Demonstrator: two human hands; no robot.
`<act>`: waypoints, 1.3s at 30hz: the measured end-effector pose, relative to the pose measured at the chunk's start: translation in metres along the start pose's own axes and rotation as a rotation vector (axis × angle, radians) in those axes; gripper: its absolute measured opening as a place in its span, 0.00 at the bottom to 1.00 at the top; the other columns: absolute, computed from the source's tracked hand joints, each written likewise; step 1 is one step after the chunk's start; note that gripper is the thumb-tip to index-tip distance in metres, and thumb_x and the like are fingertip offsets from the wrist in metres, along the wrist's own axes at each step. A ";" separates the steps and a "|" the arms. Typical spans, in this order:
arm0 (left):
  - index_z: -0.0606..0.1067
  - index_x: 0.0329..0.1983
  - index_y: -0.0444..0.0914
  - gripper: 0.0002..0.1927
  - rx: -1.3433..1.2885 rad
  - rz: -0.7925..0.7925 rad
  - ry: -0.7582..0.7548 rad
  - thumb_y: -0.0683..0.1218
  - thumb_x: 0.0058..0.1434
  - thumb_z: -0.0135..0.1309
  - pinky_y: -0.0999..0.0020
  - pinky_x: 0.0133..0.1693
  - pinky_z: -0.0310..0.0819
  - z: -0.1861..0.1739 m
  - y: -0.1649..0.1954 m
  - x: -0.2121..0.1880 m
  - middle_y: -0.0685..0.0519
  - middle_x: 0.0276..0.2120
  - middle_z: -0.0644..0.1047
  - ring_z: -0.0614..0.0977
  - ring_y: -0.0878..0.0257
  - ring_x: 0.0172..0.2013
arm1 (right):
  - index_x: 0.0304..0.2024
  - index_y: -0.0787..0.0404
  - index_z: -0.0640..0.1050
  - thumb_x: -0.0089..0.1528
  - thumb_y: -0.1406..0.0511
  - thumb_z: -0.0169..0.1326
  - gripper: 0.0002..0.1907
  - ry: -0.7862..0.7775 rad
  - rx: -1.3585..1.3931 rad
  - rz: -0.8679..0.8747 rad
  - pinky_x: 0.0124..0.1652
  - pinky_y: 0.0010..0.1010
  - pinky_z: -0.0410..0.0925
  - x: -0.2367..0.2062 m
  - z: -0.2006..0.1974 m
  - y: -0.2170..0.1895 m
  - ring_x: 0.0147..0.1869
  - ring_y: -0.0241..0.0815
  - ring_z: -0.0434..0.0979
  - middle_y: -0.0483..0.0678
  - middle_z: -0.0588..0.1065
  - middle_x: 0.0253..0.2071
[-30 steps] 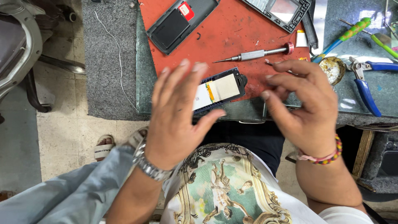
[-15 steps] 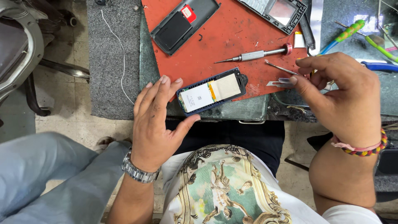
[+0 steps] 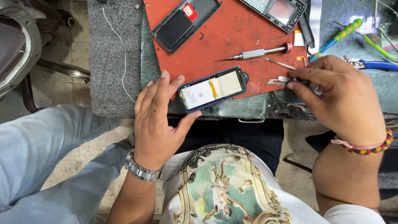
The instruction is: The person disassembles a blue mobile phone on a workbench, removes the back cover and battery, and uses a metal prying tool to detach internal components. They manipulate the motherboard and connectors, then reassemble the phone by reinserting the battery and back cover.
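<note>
The left hand [image 3: 155, 122] holds the small blue open phone frame [image 3: 212, 88] with spread fingers on the red mat [image 3: 232, 39]. The right hand [image 3: 342, 97] pinches thin metal tweezers [image 3: 282, 79].

Red label [image 3: 190, 10], grey screen [image 3: 282, 9]

My workbench [image 3: 244, 108] carries a red mat [image 3: 232, 37] and a grey pad [image 3: 114, 54]; screwdriver [image 3: 253, 53], blue phone frame [image 3: 212, 88] and two black housings lie on the mat.

A metal link watch [image 3: 141, 169] is worn at the left wrist, beaded and pink bracelets [image 3: 365, 146] at the right; a white figure-printed shirt [image 3: 232, 191] is worn.
</note>
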State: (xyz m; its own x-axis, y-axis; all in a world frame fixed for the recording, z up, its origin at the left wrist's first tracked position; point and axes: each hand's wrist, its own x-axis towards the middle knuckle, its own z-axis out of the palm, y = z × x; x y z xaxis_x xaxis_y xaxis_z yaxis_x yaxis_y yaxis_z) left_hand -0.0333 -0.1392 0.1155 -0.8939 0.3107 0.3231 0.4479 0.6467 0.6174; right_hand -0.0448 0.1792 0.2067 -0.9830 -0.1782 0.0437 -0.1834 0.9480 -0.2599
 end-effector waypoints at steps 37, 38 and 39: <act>0.55 0.75 0.33 0.46 -0.012 -0.039 0.026 0.54 0.63 0.66 0.49 0.72 0.55 0.005 0.004 0.001 0.51 0.66 0.74 0.72 0.51 0.68 | 0.56 0.65 0.61 0.87 0.67 0.39 0.06 0.311 1.080 0.029 0.58 0.35 0.74 -0.021 0.049 0.046 0.50 0.47 0.80 0.59 0.76 0.45; 0.55 0.75 0.33 0.46 -0.016 -0.032 0.025 0.54 0.63 0.66 0.49 0.72 0.55 0.004 0.004 0.001 0.51 0.66 0.74 0.72 0.51 0.68 | 0.57 0.64 0.61 0.87 0.68 0.40 0.05 0.332 1.089 0.016 0.57 0.35 0.74 -0.020 0.052 0.046 0.49 0.46 0.79 0.59 0.75 0.44; 0.55 0.75 0.33 0.46 -0.020 -0.024 0.024 0.54 0.63 0.66 0.49 0.72 0.55 0.004 0.004 0.001 0.51 0.67 0.73 0.72 0.51 0.68 | 0.57 0.65 0.61 0.87 0.68 0.40 0.05 0.346 1.079 0.000 0.56 0.35 0.74 -0.019 0.053 0.045 0.47 0.46 0.79 0.58 0.74 0.44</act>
State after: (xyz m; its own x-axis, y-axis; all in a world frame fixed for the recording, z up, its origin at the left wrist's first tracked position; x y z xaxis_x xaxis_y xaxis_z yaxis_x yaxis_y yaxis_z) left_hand -0.0326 -0.1342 0.1154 -0.9039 0.2779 0.3251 0.4266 0.6397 0.6394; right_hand -0.0338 0.2114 0.1435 -0.9624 0.0630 0.2640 -0.2475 0.1957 -0.9489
